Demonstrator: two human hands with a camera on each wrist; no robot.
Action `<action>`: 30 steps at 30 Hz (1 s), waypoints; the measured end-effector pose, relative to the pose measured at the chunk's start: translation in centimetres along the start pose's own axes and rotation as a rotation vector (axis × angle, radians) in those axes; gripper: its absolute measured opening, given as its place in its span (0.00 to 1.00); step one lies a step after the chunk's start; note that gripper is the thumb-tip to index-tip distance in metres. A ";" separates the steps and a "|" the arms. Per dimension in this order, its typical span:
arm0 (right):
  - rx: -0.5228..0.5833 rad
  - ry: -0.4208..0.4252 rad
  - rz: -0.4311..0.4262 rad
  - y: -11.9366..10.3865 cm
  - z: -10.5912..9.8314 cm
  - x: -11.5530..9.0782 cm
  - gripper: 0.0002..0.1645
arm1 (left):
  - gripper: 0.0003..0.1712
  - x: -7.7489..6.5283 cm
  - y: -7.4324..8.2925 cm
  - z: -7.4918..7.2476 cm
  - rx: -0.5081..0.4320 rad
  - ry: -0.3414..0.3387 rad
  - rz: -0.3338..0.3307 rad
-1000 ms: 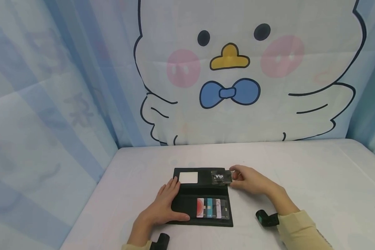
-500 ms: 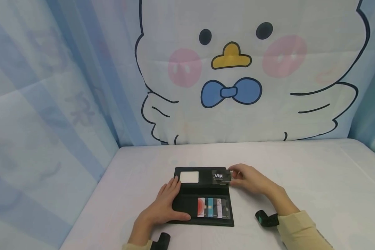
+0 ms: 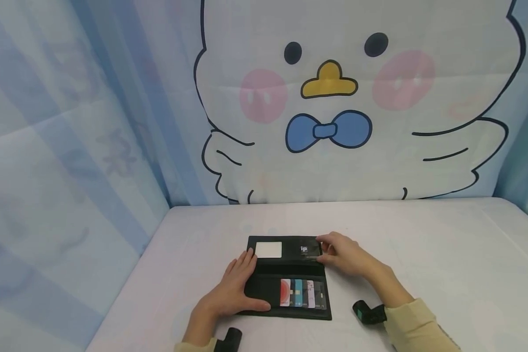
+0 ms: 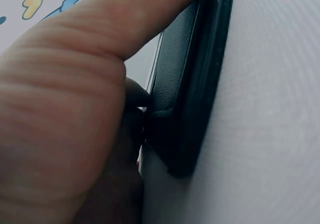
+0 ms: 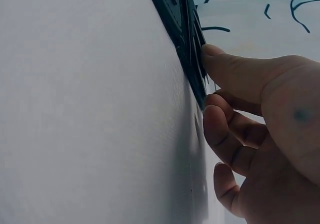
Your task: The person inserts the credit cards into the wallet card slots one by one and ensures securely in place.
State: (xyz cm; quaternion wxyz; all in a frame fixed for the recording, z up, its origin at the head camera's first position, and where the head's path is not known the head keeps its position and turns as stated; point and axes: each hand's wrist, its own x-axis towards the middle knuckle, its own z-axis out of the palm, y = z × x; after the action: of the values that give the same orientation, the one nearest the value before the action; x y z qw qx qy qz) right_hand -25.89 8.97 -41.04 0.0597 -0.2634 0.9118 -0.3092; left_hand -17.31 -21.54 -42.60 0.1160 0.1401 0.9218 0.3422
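Observation:
A black long wallet [image 3: 266, 282] lies unfolded on the table. My left hand [image 3: 232, 288] rests on its left side, fingers straight and spread, with the thumb along the lower panel. In the left wrist view, the left thumb [image 4: 100, 39] reaches over the wallet's edge [image 4: 172, 74]. At the upper panel's right side, my right hand [image 3: 345, 255] pinches a dark card [image 3: 307, 250] with pale lettering, which lies within the wallet's outline. The right wrist view has the right thumb [image 5: 235, 67] against the edge, the other fingers curled below. How deep the card sits is unclear.
The lower panel holds several overlapping cards [image 3: 298, 293], red, blue, pale and dark. A white rectangle [image 3: 269, 250] shows on the upper panel's left. The white-covered table [image 3: 449, 244] ends at a cartoon-printed curtain [image 3: 334, 171]. Black wrist cameras [image 3: 369, 313] sit on both wrists.
The right hand has moved left with the card, which no longer juts past the wallet's right edge and shows less of its lettering. My left hand stays on the wallet.

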 end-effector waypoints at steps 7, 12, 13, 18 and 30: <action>-0.041 0.015 0.028 -0.5 0.4 0.2 0.30 | 0.68 0.2 0.1 0.1 0.005 -0.007 0.007; -0.060 0.007 0.029 -0.7 0.6 0.2 0.30 | 0.68 0.3 0.1 0.1 0.008 -0.012 0.007; -0.060 0.007 0.034 -0.7 0.6 0.2 0.30 | 0.68 0.3 0.2 0.1 0.005 -0.011 0.007; -0.064 0.009 0.032 -0.7 0.7 0.2 0.30 | 0.68 0.2 0.4 0.0 0.000 -0.013 0.004; -0.081 0.019 0.021 -1.0 1.0 0.4 0.31 | 0.68 0.1 -0.1 0.1 0.003 -0.011 -0.004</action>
State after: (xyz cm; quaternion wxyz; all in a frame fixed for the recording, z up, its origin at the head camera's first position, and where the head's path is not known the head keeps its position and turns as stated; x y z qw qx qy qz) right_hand -25.46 7.56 -41.20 0.0436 -0.2531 0.9268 -0.2739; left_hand -17.41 -21.50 -42.70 0.1216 0.1406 0.9220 0.3396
